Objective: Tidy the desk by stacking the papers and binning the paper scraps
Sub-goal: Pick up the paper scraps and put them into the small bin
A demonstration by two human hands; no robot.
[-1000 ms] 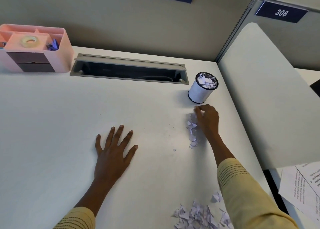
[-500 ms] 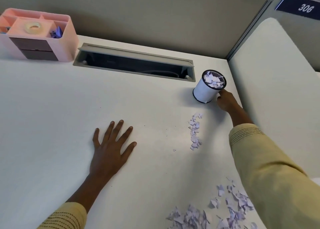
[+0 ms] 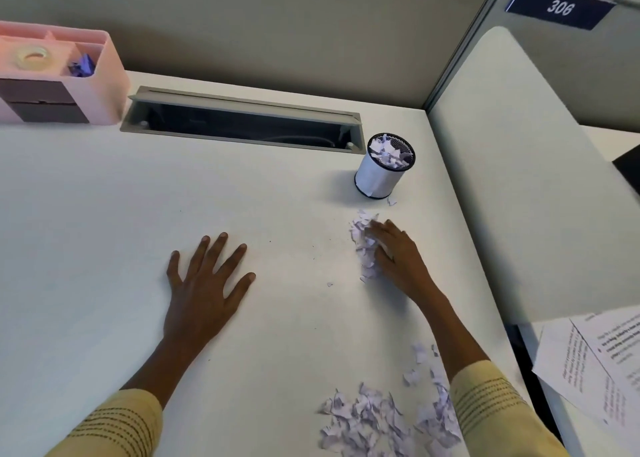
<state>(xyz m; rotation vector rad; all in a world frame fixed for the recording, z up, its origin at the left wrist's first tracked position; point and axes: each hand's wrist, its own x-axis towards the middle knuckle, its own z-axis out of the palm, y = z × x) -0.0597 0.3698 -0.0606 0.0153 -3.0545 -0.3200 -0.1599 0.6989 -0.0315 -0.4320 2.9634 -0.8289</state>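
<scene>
**Right hand gathering scraps near bin**

The right hand [image 3: 394, 255] rests on a cluster of paper scraps [image 3: 363, 245] just in front of the bin [image 3: 379, 179], fingers curled onto them. The left hand [image 3: 204, 283] lies flat and relaxed on the desk [image 3: 104, 248], well left of the bin. A larger scrap pile [image 3: 377, 422] lies nearer the person. Printed papers [image 3: 595, 363] sit far right of the bin.

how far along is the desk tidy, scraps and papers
Partly done. The small bin already holds scraps. The right hand is gathering a small pile beside it; the left hand rests flat. Left: the big scrap pile at the near edge, and the printed papers lying unstacked at right.
</scene>
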